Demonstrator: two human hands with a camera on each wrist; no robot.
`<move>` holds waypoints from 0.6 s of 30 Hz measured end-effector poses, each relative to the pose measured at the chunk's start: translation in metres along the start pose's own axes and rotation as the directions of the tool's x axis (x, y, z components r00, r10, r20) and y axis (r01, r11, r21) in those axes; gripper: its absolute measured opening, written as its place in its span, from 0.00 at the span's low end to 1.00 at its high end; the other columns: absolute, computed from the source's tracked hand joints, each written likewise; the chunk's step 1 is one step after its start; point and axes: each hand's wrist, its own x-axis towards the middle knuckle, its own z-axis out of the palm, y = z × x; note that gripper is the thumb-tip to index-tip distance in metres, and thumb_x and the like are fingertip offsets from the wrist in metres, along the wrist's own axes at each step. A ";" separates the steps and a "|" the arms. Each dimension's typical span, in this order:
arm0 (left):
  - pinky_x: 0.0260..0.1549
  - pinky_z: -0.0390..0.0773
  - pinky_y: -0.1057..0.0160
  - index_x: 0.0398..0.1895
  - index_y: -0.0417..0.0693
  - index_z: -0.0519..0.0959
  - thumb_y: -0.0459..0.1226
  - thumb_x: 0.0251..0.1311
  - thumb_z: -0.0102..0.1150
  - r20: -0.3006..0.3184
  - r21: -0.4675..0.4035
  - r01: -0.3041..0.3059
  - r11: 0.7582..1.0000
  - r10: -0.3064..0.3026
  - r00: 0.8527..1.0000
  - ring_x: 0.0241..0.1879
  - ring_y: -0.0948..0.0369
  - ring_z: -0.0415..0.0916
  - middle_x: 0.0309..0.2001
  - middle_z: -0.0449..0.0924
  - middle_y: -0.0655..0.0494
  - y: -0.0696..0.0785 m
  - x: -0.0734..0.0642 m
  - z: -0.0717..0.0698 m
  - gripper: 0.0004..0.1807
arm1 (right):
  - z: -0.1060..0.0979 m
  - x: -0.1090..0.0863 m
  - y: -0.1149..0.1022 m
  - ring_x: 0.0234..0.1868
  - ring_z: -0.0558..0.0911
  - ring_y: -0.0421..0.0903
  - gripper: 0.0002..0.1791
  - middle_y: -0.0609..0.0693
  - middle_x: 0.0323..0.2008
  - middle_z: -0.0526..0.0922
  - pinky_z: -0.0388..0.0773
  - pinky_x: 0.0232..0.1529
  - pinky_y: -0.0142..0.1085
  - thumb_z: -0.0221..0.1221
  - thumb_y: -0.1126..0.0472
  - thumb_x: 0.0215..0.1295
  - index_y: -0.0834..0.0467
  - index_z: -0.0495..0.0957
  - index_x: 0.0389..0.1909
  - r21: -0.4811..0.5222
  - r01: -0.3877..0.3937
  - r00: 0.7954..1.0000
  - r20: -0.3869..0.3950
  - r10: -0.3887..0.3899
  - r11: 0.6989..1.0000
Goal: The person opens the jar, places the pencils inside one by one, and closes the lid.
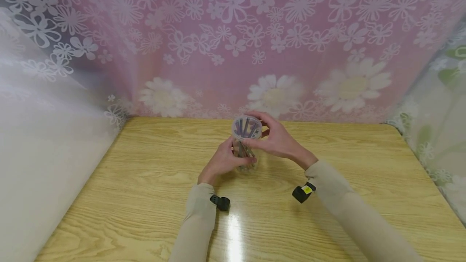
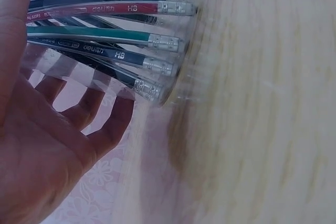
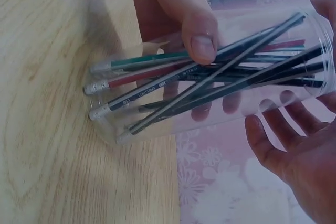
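Observation:
A clear plastic jar (image 1: 246, 165) stands upright near the middle of the wooden table, with several pencils (image 3: 173, 85) leaning inside it, eraser ends down. Dark, red and green pencils show through its wall. A clear round lid (image 1: 247, 127) tops the jar. My left hand (image 1: 223, 159) grips the jar's body, thumb across the near side and fingers behind. My right hand (image 1: 274, 136) holds the lid at the rim, thumb in front and fingers round the far side. In the left wrist view the metal-capped pencil ends (image 2: 160, 66) rest near the jar's base.
The wooden table (image 1: 153, 197) reaches to a pink flowered curtain (image 1: 218, 51) at the back. Pale curtains hang at the left and right sides. A small black wrist camera (image 1: 221, 203) is on the left wrist, another wrist camera (image 1: 303, 193) on the right.

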 end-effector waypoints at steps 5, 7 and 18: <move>0.61 0.75 0.44 0.71 0.80 0.65 0.52 0.54 0.77 -0.003 0.013 0.007 1.000 -0.007 1.000 0.64 0.56 0.74 0.66 0.73 0.61 0.000 0.000 0.000 0.43 | 0.000 0.002 0.001 0.52 0.80 0.51 0.40 0.55 0.63 0.75 0.81 0.53 0.50 0.71 0.57 0.63 0.49 0.66 0.74 -0.012 -0.008 1.000 -0.005 0.008 1.000; 0.60 0.76 0.44 0.72 0.80 0.65 0.53 0.54 0.77 -0.008 0.022 0.005 1.000 -0.004 1.000 0.64 0.56 0.74 0.66 0.73 0.61 0.001 -0.001 -0.001 0.43 | 0.001 0.003 0.000 0.50 0.80 0.51 0.39 0.55 0.60 0.77 0.81 0.50 0.47 0.72 0.55 0.61 0.51 0.68 0.72 -0.024 -0.016 1.000 -0.026 0.015 1.000; 0.60 0.76 0.46 0.71 0.76 0.67 0.54 0.53 0.77 -0.043 0.080 -0.015 0.997 0.019 0.999 0.65 0.57 0.73 0.66 0.75 0.63 0.004 -0.002 0.001 0.41 | 0.015 0.003 -0.010 0.48 0.81 0.50 0.37 0.54 0.54 0.77 0.83 0.44 0.45 0.75 0.53 0.55 0.55 0.70 0.64 -0.060 -0.034 0.987 -0.156 0.024 0.998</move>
